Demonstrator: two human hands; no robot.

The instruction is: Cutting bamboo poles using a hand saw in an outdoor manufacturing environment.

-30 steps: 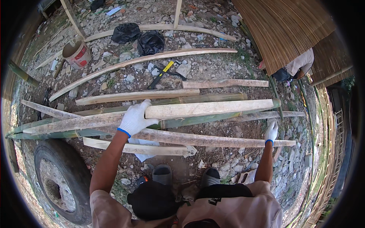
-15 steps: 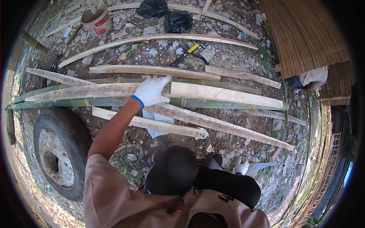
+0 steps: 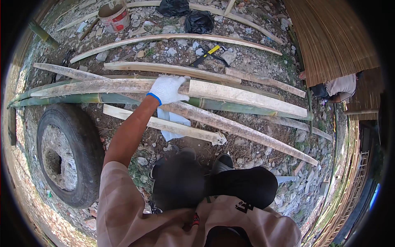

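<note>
Head view: left hand [image 3: 168, 89], thumb and fingers parted, sits at the plank's [image 3: 247, 97] near end; whether it clasps cannot be told. Plank lies along bamboo [image 3: 236, 107], long axis running rightward from the hand. Right hand unseen.

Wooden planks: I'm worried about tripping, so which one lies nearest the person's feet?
The short pale plank crossing the middle of the light-blue sheet; the others, including the mottled plank under the gloved left hand, lie farther off.
</note>
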